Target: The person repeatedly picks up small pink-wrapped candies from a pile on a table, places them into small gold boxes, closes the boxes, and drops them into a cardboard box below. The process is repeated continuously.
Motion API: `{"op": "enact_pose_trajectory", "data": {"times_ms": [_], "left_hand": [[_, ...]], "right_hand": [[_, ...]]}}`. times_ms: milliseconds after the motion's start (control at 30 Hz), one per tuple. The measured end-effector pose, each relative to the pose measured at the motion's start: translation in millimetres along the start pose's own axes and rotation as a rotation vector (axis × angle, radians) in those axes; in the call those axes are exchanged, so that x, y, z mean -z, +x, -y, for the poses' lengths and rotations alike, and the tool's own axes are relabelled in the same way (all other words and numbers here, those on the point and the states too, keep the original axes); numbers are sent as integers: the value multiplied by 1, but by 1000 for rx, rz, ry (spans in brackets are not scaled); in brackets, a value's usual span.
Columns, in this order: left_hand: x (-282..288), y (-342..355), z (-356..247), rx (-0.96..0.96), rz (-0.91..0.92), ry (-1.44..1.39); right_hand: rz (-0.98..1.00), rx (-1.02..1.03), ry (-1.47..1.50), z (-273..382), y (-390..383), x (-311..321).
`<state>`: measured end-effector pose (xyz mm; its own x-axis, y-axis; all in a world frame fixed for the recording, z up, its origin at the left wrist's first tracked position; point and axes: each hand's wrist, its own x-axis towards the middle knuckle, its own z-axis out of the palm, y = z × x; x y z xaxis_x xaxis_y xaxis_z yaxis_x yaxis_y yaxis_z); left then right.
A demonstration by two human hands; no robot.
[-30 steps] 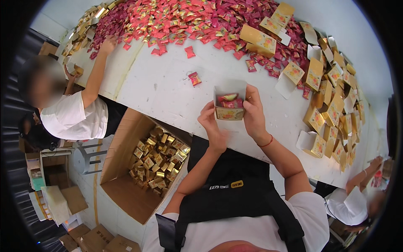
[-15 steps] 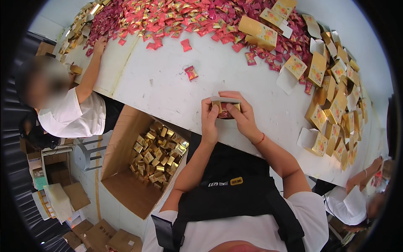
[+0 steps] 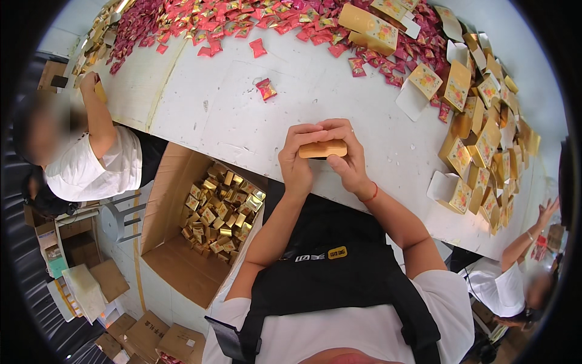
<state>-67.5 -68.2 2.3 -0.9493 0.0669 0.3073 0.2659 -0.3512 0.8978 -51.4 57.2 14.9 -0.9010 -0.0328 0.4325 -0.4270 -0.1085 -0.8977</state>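
A small gold carton (image 3: 323, 149) is held between my two hands just above the near edge of the white table. On its left side, my left hand (image 3: 297, 156) is wrapped round it with the fingers over the far edge. From the right, my right hand (image 3: 348, 156) grips it, its thumb at the near lower edge. A gold flap side faces me, so whatever lies inside is hidden. Beyond my hands, one red wrapped candy (image 3: 265, 89) lies by itself on the white table (image 3: 212, 115).
Pink and red wrapped candies (image 3: 242, 21) are heaped along the far side. Gold cartons (image 3: 479, 145), many with flaps up, pile at the right. A cardboard box (image 3: 176, 267) of gold cartons stands below the table at left. One co-worker (image 3: 100, 164) is at left, another (image 3: 497, 288) at right.
The carton's opening with red candies showing is now covered by a gold flap side. My fingers have moved over the top. The left co-worker's hand has drawn back from the candies.
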Motion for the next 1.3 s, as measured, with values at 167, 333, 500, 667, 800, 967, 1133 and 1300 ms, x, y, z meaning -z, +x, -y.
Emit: {"op": "enact_pose_trajectory", "data": {"times_ms": [167, 333, 500, 667, 800, 967, 1133, 1300], "left_hand": [[13, 3, -2, 34, 110, -41], [19, 5, -7, -15, 209, -107], [24, 4, -10, -80, 228, 144], [26, 0, -4, -147, 191, 197], [28, -7, -3, -253, 201, 329], [36, -14, -11, -399, 289, 613], [46, -21, -12, -390, 233, 721], [124, -61, -61, -268, -285, 810]], "right_hand": [[-45, -25, 26, 0, -8, 0], [-25, 83, -144, -7, -10, 3], [-59, 47, -110, -5, -10, 1], [-18, 101, -226, -2, -8, 5], [64, 178, -407, 3, -14, 19], [171, 223, -605, 21, -20, 33], [301, 279, -699, 19, 16, 58], [-97, 280, -1281, -15, 141, 148]]}}
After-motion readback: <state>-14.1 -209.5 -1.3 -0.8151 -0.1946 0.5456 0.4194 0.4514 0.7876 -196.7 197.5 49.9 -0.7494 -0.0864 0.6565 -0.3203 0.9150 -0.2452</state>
